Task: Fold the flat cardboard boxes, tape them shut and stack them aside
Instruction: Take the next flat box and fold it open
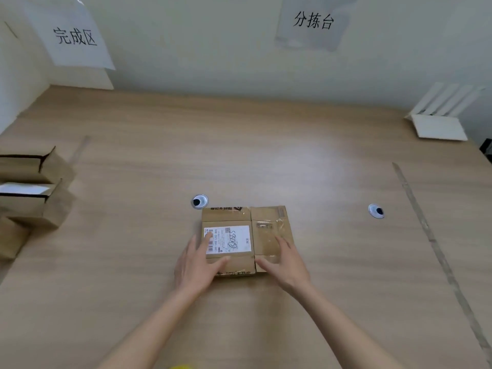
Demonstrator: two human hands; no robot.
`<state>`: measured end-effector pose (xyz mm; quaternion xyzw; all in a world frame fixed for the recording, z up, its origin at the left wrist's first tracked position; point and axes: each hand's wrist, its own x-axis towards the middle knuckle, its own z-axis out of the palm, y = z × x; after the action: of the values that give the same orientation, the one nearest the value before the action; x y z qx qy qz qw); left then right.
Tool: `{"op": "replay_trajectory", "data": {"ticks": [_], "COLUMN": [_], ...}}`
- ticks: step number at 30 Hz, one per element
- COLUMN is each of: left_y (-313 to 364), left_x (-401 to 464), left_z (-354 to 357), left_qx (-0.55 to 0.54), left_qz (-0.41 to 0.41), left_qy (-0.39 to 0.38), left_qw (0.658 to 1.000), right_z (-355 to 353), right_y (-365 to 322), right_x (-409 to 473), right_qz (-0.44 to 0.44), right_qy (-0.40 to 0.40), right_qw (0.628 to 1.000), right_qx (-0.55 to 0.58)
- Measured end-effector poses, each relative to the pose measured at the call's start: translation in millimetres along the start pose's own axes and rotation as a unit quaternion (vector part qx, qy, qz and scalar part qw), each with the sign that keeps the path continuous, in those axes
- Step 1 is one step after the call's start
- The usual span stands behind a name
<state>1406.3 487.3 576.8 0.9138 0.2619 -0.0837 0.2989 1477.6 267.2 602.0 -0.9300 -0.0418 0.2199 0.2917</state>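
One flat box, two hands, three folded boxes.

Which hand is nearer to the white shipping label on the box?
Left. The left hand lies with its fingertips on the white shipping label. The right hand rests on the box's other half, beside the label.

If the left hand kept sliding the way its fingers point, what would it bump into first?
The left hand already rests on the flat box, fingers pointing up-right over its white label. Going on, it would probably just cross the label; nothing else stands close by.
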Motion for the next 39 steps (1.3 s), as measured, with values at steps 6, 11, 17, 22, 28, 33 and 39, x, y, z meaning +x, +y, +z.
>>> {"op": "replay_trajectory", "data": {"ticks": [6, 11, 17, 22, 28, 33, 39], "left_y": [3, 17, 51, 84, 121, 128, 100], "left_x": [17, 5, -24, -46, -87, -127, -182], "left_z": [26, 33, 22, -6, -32, -31, 7], "left_qx": [-0.082, -0.136, -0.225, -0.304, -0.351, -0.420, -0.412], "left_qz": [-0.033, -0.051, -0.023, 0.015, 0.090, 0.110, 0.126], "left_qy": [0.018, 0.073, 0.106, 0.115, 0.113, 0.085, 0.016], "left_qw": [0.996, 0.987, 0.968, 0.946, 0.925, 0.897, 0.902], "right_z": [18, 21, -8, -59, -115, -124, -91], "right_y": [6, 6, 13, 15, 23, 40, 73], "right_x": [32, 34, 16, -8, -50, -97, -163], "right_qz": [0.005, 0.013, 0.000, -0.096, -0.163, -0.173, -0.138], "right_qy": [0.012, 0.025, 0.027, -0.029, -0.038, -0.002, -0.013], "right_qw": [1.000, 0.996, 0.982, 0.952, 0.944, 0.945, 0.926], "right_qx": [0.021, 0.083, 0.185, 0.289, 0.285, 0.277, 0.352]}}
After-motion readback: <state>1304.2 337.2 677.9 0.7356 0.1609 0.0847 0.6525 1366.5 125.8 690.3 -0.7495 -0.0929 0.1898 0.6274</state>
